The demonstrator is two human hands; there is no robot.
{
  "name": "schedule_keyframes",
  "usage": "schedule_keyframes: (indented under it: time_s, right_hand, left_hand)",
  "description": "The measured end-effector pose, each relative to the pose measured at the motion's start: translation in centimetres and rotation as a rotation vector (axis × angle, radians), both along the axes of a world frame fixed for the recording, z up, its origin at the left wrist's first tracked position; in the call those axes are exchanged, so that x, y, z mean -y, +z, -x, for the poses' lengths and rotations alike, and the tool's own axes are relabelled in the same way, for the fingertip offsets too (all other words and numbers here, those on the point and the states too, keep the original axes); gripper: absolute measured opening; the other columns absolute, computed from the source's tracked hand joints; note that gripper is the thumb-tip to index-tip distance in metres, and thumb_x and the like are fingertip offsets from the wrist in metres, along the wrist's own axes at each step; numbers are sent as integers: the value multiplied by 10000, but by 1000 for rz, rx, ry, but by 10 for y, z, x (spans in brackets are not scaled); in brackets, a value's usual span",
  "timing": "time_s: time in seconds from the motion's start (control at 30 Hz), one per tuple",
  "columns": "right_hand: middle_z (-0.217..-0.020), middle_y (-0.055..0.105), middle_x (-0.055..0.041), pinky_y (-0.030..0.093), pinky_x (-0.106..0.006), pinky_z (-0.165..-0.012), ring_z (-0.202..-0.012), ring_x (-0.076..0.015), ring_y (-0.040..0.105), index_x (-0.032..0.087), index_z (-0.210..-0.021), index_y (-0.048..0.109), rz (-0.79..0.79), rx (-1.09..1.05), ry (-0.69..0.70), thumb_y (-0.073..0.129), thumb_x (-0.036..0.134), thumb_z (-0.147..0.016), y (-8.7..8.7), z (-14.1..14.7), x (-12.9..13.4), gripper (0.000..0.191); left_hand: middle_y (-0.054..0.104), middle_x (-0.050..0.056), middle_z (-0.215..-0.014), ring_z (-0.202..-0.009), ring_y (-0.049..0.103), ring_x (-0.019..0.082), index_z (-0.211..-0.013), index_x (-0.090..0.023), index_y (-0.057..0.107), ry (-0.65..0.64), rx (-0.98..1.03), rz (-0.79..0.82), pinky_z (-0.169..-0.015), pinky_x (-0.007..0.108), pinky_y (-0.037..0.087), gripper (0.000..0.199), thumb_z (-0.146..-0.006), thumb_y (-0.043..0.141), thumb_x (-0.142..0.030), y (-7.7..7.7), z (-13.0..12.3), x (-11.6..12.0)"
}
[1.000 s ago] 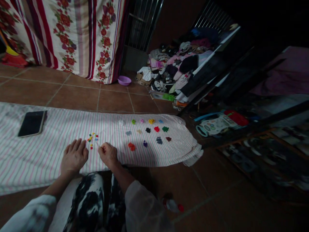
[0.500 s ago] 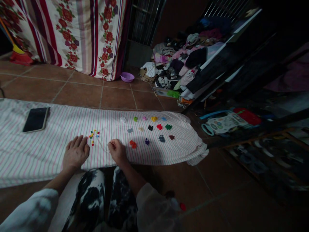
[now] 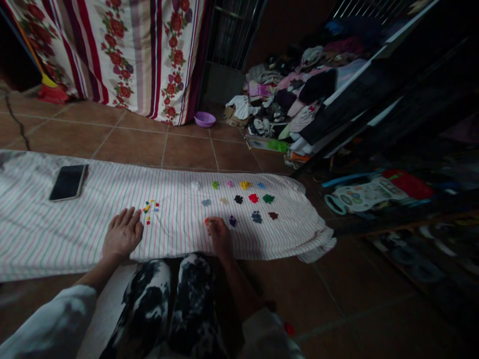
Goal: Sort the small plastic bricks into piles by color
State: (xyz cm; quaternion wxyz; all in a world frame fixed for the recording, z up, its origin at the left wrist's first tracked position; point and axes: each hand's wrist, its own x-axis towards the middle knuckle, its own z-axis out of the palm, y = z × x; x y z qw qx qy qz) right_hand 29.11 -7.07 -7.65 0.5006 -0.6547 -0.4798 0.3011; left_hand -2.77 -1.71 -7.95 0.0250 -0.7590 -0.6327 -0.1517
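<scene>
My left hand (image 3: 123, 233) lies flat on the striped cloth, fingers stretched out, beside a small loose cluster of mixed-colour pieces (image 3: 150, 207) in yellow, red, green and blue. My right hand (image 3: 221, 237) is over the orange pile (image 3: 207, 220), most of which it covers. Its thumb and fingers are pinched together; whatever is between them is too small to name. Just right of that hand sits a dark purple pile (image 3: 232, 220). Further piles of tiny pieces, sorted by colour, include grey-blue (image 3: 256, 216), brown (image 3: 273, 215), black (image 3: 238, 199), red (image 3: 253, 198) and green (image 3: 268, 199).
A phone (image 3: 68, 182) rests on the cloth (image 3: 97, 209) at left. Behind, on the tiled floor, stand a purple basin (image 3: 204, 119) and a heap of clothes (image 3: 284, 94). A floral curtain (image 3: 142, 60) hangs at the back. A dark shelf (image 3: 411, 229) is at right.
My right hand has moved right, from the bare cloth near the mixed pieces to the orange pile. My left hand stays flat in place. The whole view has shifted slightly.
</scene>
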Motion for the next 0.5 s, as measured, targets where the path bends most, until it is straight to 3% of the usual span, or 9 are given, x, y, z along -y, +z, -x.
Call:
schedule_keyframes:
  time_s: [0.23, 0.5]
  right_hand:
    - [-824, 718, -52, 526, -300, -609, -654, -173, 629, 207, -968, 652, -40, -3, -231, 577, 601, -809, 7, -68, 10, 431]
    - [-831, 721, -58, 520, -313, -674, -729, -190, 637, 200, -989, 702, -73, 174, -418, 544, 587, -825, 11, -145, 22, 449]
  left_hand:
    - [579, 196, -1461, -1449, 445, 345, -1351, -88, 606, -8, 20, 12, -1191, 525, 341, 590, -943, 285, -370, -5, 2, -1]
    - [594, 231, -1426, -1413, 471, 395, -1317, -89, 618, -78, 39, -54, -1136, 583, 383, 585, -936, 281, -378, -12, 10, -2]
